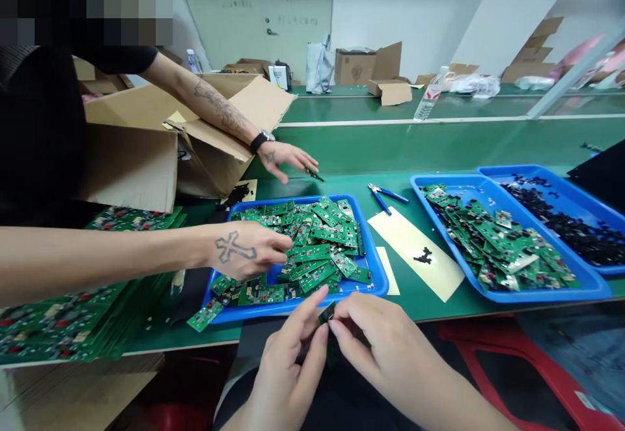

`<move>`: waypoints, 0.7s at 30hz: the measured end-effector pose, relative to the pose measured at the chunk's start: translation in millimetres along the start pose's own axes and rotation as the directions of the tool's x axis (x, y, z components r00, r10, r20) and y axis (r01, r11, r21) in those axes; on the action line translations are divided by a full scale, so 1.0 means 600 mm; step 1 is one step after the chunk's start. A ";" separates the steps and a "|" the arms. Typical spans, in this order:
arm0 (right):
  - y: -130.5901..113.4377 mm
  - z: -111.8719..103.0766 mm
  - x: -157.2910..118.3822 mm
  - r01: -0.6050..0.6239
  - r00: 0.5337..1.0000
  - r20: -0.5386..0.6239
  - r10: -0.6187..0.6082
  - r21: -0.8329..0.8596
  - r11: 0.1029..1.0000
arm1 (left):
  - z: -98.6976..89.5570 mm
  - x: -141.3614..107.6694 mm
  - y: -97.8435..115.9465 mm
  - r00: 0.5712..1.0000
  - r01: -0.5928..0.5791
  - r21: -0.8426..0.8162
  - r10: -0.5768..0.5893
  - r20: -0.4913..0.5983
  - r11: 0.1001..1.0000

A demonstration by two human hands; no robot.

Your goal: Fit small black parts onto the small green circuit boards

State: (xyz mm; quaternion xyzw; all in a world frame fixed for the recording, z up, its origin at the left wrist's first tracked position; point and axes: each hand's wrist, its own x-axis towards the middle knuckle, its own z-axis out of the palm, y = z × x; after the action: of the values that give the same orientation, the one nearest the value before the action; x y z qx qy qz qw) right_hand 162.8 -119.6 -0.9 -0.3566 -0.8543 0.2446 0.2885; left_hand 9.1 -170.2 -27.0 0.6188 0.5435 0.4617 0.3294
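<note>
My left hand [293, 356] is closed around a small circuit board [328, 312], held upright just in front of the near blue tray [378, 284]. The thumb and fingers of my right hand [383, 333] pinch together at the board's upper end. Whatever lies between those fingertips is too small to make out. Behind my hands, the tray holds a heap of small green circuit boards [312, 255]. To its right, several small black parts [424, 256] lie on a cream paper strip [439, 278].
A co-worker's tattooed hand [249, 249] reaches over the near tray; the other hand [286, 157] holds a board above it. Blue-handled cutters [390, 193] lie behind the paper. Rightward are a tray of boards [508, 297] and a tray of black parts [603, 267]. Board panels [63, 314] are stacked left.
</note>
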 end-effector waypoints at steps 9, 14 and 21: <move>-0.001 0.003 0.000 0.053 0.999 0.001 -0.053 -0.124 0.991 | -0.003 0.014 -0.004 0.992 -0.119 0.157 0.125 -0.028 0.980; 0.013 0.016 0.004 0.081 0.982 -0.144 -0.120 -0.250 0.965 | -0.002 0.014 -0.015 0.922 -0.370 0.278 0.387 -0.004 0.886; 0.047 0.000 -0.022 -0.235 0.962 -0.036 0.272 0.400 0.886 | 0.022 -0.003 -0.021 0.982 -0.133 -0.101 0.117 -0.147 0.986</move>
State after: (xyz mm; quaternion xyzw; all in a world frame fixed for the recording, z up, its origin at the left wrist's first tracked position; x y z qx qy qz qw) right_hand 183.7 -112.0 -22.9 -0.4109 -0.7200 0.4298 0.3579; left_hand 16.6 -168.5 -43.4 0.5985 0.4988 0.5535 0.2943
